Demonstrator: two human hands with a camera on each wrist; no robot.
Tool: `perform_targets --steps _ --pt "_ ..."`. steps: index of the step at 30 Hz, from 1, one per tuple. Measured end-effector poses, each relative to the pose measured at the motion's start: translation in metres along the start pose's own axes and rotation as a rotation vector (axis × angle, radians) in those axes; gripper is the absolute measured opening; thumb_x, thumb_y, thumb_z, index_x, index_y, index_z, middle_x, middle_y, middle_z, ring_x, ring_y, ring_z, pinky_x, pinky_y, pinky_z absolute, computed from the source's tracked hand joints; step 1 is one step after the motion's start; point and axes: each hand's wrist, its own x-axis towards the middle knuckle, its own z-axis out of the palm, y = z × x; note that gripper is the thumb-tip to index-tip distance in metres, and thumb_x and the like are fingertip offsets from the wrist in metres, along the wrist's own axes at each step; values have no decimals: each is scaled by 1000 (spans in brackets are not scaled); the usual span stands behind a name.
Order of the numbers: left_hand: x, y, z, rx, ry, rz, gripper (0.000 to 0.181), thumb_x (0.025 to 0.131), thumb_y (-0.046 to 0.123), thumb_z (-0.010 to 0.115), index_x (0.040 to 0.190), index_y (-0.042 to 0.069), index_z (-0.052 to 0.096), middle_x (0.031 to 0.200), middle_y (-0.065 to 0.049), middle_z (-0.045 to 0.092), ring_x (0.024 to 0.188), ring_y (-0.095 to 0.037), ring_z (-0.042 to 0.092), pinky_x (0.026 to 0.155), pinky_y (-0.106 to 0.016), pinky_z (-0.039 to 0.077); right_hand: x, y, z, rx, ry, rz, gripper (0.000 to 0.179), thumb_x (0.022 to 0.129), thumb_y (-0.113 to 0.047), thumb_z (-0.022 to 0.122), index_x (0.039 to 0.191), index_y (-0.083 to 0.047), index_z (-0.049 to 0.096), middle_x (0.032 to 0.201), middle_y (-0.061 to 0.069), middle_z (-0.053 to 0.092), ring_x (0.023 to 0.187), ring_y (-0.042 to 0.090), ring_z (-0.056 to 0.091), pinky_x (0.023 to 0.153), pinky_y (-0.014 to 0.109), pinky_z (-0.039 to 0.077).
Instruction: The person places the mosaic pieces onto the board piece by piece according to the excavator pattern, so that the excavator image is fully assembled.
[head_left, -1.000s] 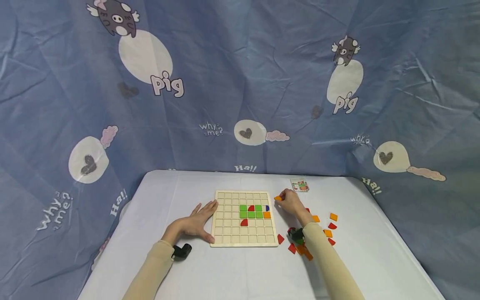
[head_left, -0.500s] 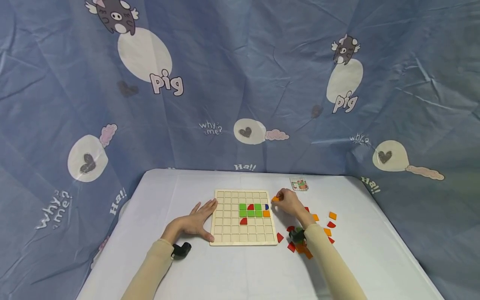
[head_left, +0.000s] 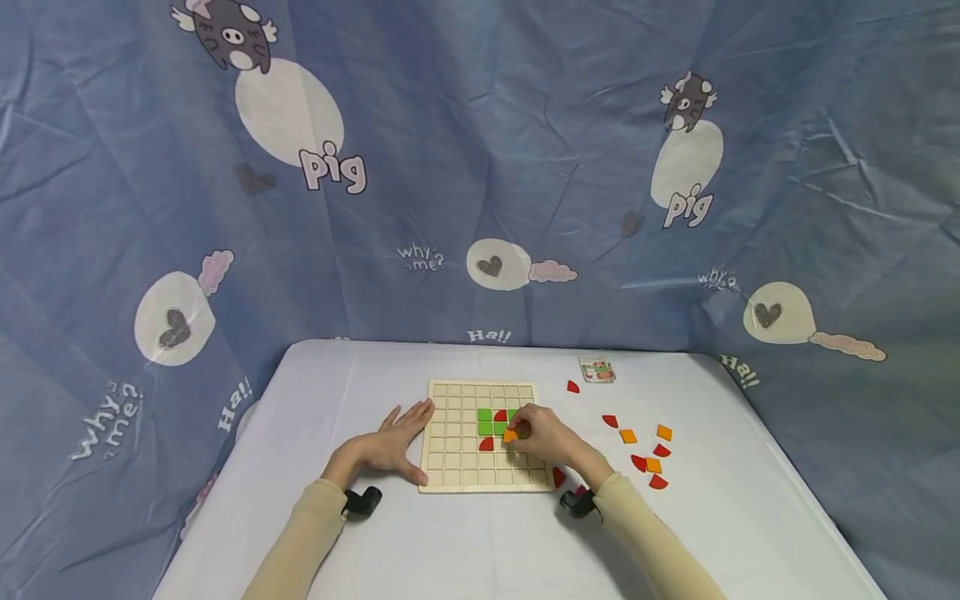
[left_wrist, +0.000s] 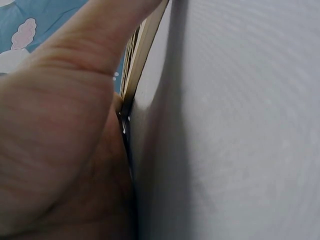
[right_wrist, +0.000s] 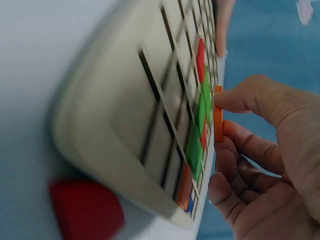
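Note:
My right hand (head_left: pixel 547 436) pinches an orange tile (head_left: pixel 510 436) over the right half of a pale wooden grid board (head_left: pixel 453 477). In the right wrist view, thumb and fingertip hold that orange tile (right_wrist: pixel 218 120) on edge, just above the board's surface. Green tiles (head_left: pixel 485 415) and red quarter-round tiles (head_left: pixel 487 444) sit in the grid's cells. Part of the row is hidden behind my right hand. My left hand (head_left: pixel 392 446) lies with its fingers spread, touching the board's left edge. Only its palm side and the board's rim (left_wrist: pixel 143 55) show in the left wrist view.
Loose orange squares (head_left: pixel 628 436) and red quarter-rounds (head_left: pixel 658 482) are scattered on the white table right of the board. A printed card (head_left: pixel 597 370) lies at the back. My right forearm covers other loose pieces. A blue printed cloth (head_left: pixel 420 167) hangs behind the table.
My right hand has carried the orange tile left and nearer, from beside the board's right edge to above its cells. A red tile by the card is uncovered. The left hand stays put.

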Motion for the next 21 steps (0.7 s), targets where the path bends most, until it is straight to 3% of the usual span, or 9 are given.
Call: perform_targets --steps 9,21 --pt "-1 1 1 6 8 -3 135 61 55 85 155 3 3 163 -12 -4 151 -30 -4 120 -55 -10 4 -4 14 -75 -9 -69 18 80 -16 78 94 -9 69 88 -4 59 77 6 52 67 19 49" --pt "1 -2 2 2 5 -1 136 61 58 84 155 4 3 164 -11 -4 151 -30 -5 119 -55 -10 6 -10 13 -51 -40 -29 14 81 -15 79 92 -11 72 90 -5 65 81 5 57 71 19 52"
